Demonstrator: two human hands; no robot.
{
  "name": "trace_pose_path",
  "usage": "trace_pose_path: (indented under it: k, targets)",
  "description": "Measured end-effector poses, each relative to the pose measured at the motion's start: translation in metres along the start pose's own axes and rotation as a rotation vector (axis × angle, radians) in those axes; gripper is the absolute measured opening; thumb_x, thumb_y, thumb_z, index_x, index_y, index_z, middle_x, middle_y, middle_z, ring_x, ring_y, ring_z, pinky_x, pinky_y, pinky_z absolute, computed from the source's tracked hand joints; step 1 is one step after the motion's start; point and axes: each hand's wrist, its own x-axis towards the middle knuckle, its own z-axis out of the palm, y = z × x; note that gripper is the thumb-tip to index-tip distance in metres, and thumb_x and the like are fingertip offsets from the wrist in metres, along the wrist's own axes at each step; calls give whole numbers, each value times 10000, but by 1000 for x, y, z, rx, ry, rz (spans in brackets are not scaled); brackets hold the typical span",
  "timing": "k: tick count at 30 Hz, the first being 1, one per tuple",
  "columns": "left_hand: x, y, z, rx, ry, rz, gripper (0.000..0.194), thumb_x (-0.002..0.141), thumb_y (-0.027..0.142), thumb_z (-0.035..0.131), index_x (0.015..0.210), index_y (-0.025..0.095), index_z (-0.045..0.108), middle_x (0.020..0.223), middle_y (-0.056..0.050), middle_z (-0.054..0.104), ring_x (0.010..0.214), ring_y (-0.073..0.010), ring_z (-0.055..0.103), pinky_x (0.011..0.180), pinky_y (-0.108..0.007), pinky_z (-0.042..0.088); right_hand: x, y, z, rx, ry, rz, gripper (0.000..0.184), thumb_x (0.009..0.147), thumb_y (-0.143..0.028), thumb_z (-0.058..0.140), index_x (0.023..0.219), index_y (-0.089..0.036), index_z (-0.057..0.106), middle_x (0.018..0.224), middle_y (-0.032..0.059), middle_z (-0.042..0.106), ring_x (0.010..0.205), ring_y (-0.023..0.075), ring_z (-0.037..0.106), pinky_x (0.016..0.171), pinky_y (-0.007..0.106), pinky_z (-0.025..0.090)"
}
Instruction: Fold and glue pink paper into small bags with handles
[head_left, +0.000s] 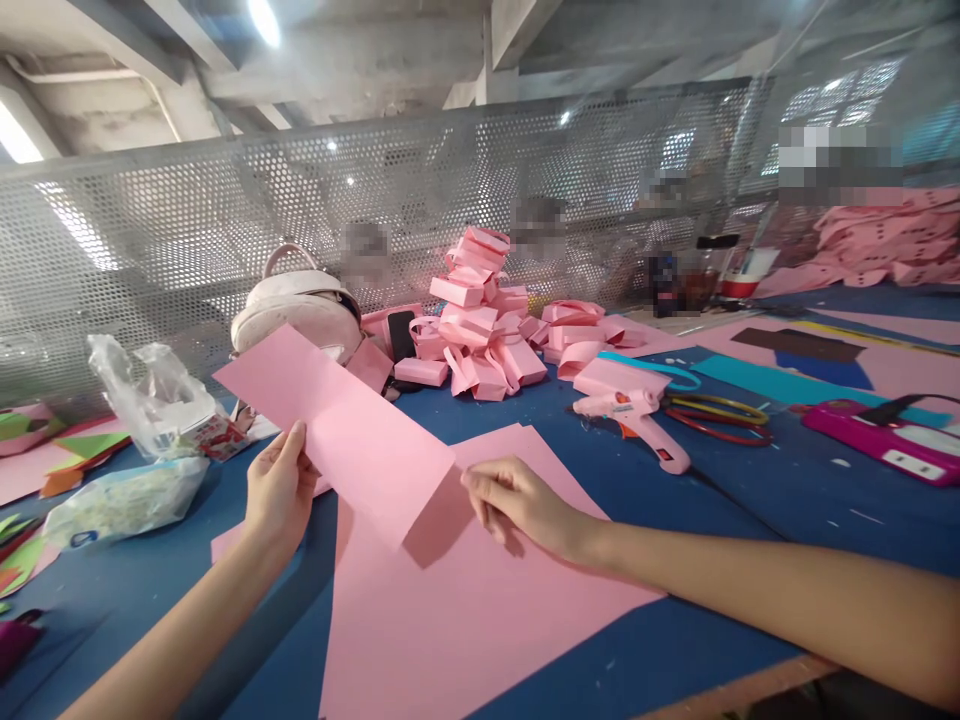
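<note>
Broad pink sheet (pixel 442 640) lies nearest me, flat on blue table (pixel 255 660). Above it my left hand (pixel 281 490) pinches a smaller pink piece (pixel 360 420) edge-on, probably leaving its face clear. Right hand (pixel 521 500) half-curled by its corner; can't tell if gripping.

The left hand (pixel 281 490) pinches a pink strip (pixel 352 425) over a sheet (pixel 442 630), the right hand (pixel 529 508) just beside the strip; a glue gun (pixel 636 415) lies on the table (pixel 585 667).
</note>
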Motion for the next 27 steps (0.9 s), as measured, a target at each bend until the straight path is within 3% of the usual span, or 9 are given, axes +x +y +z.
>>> trace_pose_path:
  k: [2,5,7,11,13,15,18,21,27]
  targets:
    - [-5,0,3,4,-23,4,270,710,315,822,692,155,606,596,75,592,505,-44,546,499,-122,475,0,-5,-3,-12,114,-114,429,974,-513,457,730,-189,597,611,-2,587,532,134,580,465,229,437]
    - [-21,-4,10,12,-72,-16,315,699,352,842,711,162,591,636,58,620,561,-69,602,569,-157,539,-1,-11,-5,-149,274,-302,294,998,-426,447,997,-222,658,1024,57,683,1004,200,639,882,310,498]
    - [-33,-7,16,19,-96,-46,340,677,360,863,758,162,597,704,31,666,637,-105,664,662,-220,595,-3,-11,-6,-258,281,-356,275,985,-405,492,1179,-267,631,1299,63,600,1246,228,529,1070,368,400]
    - [-51,-11,23,51,-159,-103,394,649,351,894,780,169,569,658,52,635,658,-151,713,707,-298,627,-3,-1,-7,-449,231,-306,490,920,-462,608,1382,-330,516,1595,41,290,1488,261,213,1209,469,206]
    - [-56,-11,24,67,-210,-121,409,658,351,892,834,177,567,717,36,660,731,-196,743,659,-292,621,-1,3,-9,-493,232,-251,662,856,-511,683,1450,-336,448,1636,45,198,1515,283,110,1218,512,154]
    - [-59,-11,24,81,-281,-132,414,691,365,875,880,194,548,818,3,698,816,-245,757,629,-293,610,1,5,-12,-466,232,-230,734,812,-535,727,1459,-326,451,1621,64,252,1506,297,155,1212,527,167]
    - [-59,-14,22,96,-375,-142,373,767,389,820,872,218,505,853,-6,707,856,-260,758,667,-317,600,4,5,-14,-348,203,-232,517,868,-556,655,1315,-300,626,1494,73,487,1455,296,303,1198,521,218]
    - [-57,-18,20,63,-412,-164,355,775,443,801,883,222,544,926,-28,708,1041,-300,712,810,-393,593,4,3,-13,-286,179,-209,422,928,-573,558,1193,-284,717,1357,72,626,1454,304,307,1189,548,209]
    - [-54,-20,18,-99,-450,-372,636,739,560,791,1298,381,546,1364,-41,608,1276,-323,563,1070,-537,432,3,3,-9,-359,130,-241,362,917,-563,587,1123,-313,751,1445,35,556,1470,288,267,1192,540,196]
